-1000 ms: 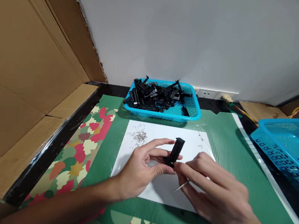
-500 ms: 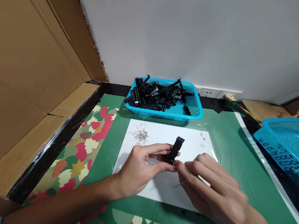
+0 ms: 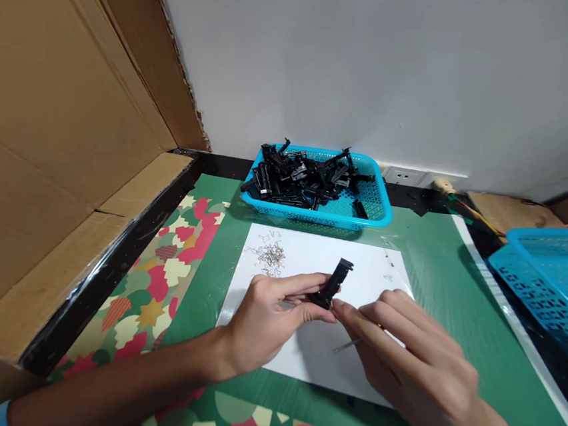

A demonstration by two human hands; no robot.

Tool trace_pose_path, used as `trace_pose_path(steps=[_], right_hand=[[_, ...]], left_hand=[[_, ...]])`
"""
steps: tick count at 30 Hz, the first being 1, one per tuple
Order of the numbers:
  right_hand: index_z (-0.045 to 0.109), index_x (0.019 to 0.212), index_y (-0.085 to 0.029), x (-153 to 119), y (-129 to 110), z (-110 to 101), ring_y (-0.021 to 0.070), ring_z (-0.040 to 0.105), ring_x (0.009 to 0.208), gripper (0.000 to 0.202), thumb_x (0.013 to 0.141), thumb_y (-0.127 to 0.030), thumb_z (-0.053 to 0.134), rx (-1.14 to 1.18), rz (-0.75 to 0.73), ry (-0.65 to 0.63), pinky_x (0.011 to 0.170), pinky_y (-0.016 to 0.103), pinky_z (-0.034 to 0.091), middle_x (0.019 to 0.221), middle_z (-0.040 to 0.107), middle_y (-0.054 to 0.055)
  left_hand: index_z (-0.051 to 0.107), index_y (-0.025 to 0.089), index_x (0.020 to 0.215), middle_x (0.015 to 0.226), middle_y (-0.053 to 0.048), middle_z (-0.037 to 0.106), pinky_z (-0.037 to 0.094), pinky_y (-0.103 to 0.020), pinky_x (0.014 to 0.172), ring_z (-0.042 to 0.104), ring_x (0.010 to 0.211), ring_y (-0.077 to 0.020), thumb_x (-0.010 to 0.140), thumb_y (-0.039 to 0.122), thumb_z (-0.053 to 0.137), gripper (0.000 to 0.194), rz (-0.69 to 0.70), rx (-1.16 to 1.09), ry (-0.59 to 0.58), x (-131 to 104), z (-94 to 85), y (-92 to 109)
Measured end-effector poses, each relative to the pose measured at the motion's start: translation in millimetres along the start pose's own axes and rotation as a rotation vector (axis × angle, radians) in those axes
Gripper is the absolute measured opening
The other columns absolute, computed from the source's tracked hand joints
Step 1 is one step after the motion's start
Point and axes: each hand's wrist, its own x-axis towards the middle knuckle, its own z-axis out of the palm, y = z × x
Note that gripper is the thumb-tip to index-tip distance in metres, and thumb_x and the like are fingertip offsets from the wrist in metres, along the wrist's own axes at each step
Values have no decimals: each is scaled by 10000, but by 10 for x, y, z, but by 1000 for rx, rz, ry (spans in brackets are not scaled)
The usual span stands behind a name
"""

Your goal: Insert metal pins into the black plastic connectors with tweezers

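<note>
A black plastic part (image 3: 335,281) is pinched between the thumb and fingers of my left hand (image 3: 274,316), its long end pointing up and slightly right. My right hand (image 3: 411,356) is closed, with its fingertips at the lower right of that part. A thin metal tool (image 3: 346,345) sticks out from under the right hand's fingers, held in them. Whether the right fingertips also grip something small is too hidden to tell. Below both hands lies a white sheet (image 3: 301,352), with a pile of small thin wire pieces (image 3: 271,257) at its upper left.
Behind the sheet stands a blue basket (image 3: 314,216) full of black plastic parts (image 3: 287,176). Another blue basket (image 3: 547,292) is at the right. Cardboard (image 3: 59,151) walls the left side. A socket strip (image 3: 402,176) with a plug and wires is on the back wall.
The black part has turned slightly in my left fingers, its top leaning a little more to the right. The view has shifted slightly. Both hands keep nearly the same place.
</note>
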Motion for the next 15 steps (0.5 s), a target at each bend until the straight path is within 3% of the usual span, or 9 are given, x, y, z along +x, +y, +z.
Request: trace_pose_path(steps=[6,15], right_hand=[[667,1220,-137,18,6,19,163,468,705,357,944,83,617,37,56,20,628,329,378,776,599,32],[668,1198,-145,23,15,77,159,513,722,299,983,47,587,70,96,-26,645,308,419,826,606,37]], left_hand=[[848,237,1227,1075,-40,851,687,-365,947,813,1010,-254,930,301,841,304,-20,25,1,12,-3,-29],[853,214,1196,1132,-42,846,679,-296,929,815,996,-218,911,229,848,285,-14,-10,5,31,-6,-4]])
